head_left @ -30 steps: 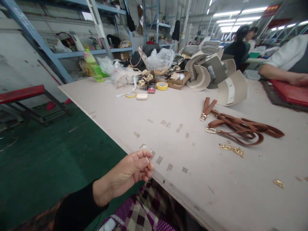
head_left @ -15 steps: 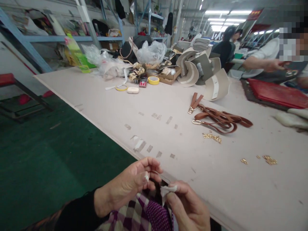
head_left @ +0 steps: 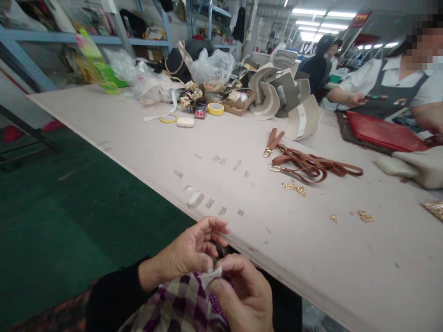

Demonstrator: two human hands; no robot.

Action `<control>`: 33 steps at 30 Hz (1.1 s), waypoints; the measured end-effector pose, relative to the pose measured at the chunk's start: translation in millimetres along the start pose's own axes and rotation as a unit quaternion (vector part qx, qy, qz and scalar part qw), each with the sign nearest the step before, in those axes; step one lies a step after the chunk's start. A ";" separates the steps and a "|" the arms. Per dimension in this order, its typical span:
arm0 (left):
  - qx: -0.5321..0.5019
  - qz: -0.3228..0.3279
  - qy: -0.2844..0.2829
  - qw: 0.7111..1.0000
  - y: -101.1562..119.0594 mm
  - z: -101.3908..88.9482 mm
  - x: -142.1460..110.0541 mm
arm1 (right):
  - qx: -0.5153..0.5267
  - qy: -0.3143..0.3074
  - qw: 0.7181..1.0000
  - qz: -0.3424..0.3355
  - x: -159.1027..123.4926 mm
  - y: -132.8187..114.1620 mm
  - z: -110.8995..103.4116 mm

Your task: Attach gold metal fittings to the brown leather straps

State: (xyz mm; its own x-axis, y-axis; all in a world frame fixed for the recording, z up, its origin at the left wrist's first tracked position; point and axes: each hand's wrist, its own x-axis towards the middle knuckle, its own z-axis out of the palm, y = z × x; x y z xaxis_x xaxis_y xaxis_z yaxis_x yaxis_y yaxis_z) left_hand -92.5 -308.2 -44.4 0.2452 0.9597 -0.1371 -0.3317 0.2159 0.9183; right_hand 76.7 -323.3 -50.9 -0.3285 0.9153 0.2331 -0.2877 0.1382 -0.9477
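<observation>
In front of my lap, my right hand pinches a small white scrap, like a bit of tissue or tape, between thumb and forefinger. My left hand is beside it at the table edge, palm turned inward. Its fingers are loosely curled and apart, and its thumb tip meets or nearly meets the scrap. A speck of white shows at that thumb tip. Beneath both hands lies purple and cream checked cloth over my lap.
The table bears brown leather straps, gold metal bits, yellow tape and a cardboard box. Curved beige panels and plastic bags crowd the back. A co-worker holds a tool beyond a red pad.
My right hand has moved left with the white scrap, closing up to my left thumb. The view has shifted slightly, and the co-worker is more upright, showing more of the apron.
</observation>
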 end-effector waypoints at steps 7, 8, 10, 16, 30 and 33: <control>0.029 0.009 0.023 0.999 -0.2 -1.8 -3.0 | -0.123 -0.024 0.980 -0.152 9.2 -9.0 -4.7; 0.034 0.010 0.028 0.999 0.6 -1.1 -4.1 | -0.138 -0.009 0.976 -0.167 8.8 -9.4 -3.2; 0.045 0.013 0.035 0.998 2.0 0.3 -6.6 | -0.156 0.022 0.971 -0.180 6.3 -9.2 0.4; 0.168 0.018 0.057 0.984 7.8 -1.4 -16.6 | -0.225 0.028 0.952 -0.205 0.4 -10.8 2.6; 0.185 -0.027 0.015 0.982 16.0 6.5 -29.7 | -0.100 0.029 0.995 -0.002 -11.3 4.9 -2.0; 0.052 -0.101 0.000 0.994 4.9 10.9 -26.8 | 0.004 0.028 0.997 0.076 -13.5 5.2 -2.2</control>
State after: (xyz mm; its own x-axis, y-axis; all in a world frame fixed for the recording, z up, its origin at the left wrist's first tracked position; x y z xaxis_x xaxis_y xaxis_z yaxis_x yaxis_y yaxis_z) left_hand -90.8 -334.8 -32.1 0.2974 0.8987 -0.3223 -0.1806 0.3845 0.9053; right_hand 81.6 -334.1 -59.4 -0.3187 0.9450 0.0743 -0.2449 -0.0064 -0.9695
